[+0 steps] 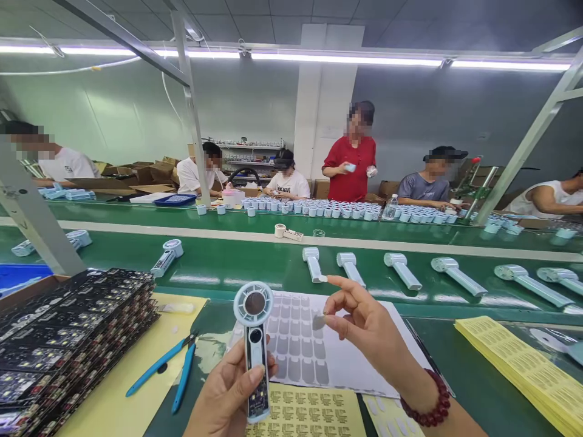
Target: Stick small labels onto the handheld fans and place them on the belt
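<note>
My left hand [228, 391] grips a small white handheld fan body [255, 346], held upright with its round head on top and the circuit board exposed in the handle. My right hand [364, 325] hovers just right of the fan head, thumb and finger pinched on a small grey sticker [319, 321]; a red bead bracelet circles that wrist. Under both hands lies a white sheet of grey stickers [310, 352], with yellow label sheets [305, 413] below it.
A stack of black circuit board panels [68, 340] lies at left, blue cutters [173, 364] beside it. Yellow label stacks [523, 364] lie at right. Several finished fans [401, 270] ride the green conveyor [255, 267]. Several people work across the belt.
</note>
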Available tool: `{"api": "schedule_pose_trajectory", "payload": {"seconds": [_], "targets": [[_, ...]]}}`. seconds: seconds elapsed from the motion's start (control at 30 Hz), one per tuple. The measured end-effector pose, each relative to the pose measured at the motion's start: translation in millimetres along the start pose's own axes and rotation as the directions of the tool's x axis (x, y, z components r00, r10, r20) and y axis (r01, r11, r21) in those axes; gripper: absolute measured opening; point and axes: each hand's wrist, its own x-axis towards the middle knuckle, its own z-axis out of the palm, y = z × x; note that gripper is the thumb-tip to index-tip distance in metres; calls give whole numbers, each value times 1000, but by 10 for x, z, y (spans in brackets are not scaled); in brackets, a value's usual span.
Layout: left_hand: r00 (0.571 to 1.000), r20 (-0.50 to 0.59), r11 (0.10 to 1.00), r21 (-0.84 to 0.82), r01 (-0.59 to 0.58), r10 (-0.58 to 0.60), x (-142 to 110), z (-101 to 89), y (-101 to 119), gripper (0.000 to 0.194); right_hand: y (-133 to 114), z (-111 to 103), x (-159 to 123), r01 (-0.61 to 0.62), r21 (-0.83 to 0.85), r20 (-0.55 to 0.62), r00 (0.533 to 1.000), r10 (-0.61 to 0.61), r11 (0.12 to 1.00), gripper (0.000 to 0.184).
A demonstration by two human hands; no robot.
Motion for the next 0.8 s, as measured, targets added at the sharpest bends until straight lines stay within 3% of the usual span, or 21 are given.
{"api": "schedule_pose_trajectory", "payload": {"seconds": [0.17, 0.27, 0.47, 0.53, 0.67, 0.8], "targets": [[998, 39, 999, 20, 40, -41, -56, 8, -24, 53, 6, 269, -301, 80, 19, -157, 985, -76, 997, 61], [997, 63, 999, 15, 45, -46, -86, 43, -37, 52, 29, 433, -467, 89, 74, -185, 980, -74, 993, 59], [996, 76, 997, -56, 45, -41, -131, 89, -35, 49, 90, 581, -674, -125, 171, -136, 979, 150, 977, 61], [995, 76, 989, -127, 70, -61, -132, 93, -26, 40, 106, 610, -724, -169, 222, -117, 973, 199, 960, 63], [974, -51, 935, -294, 196, -220, -101, 171, 36, 7, 122, 722, -796, -192, 327, -67, 972, 225, 926, 63], [898, -187, 864, -404, 299, -398, -65, 326, 109, 10, 87, 870, -798, -161, 382, -22, 983, 183, 910, 55]]}}
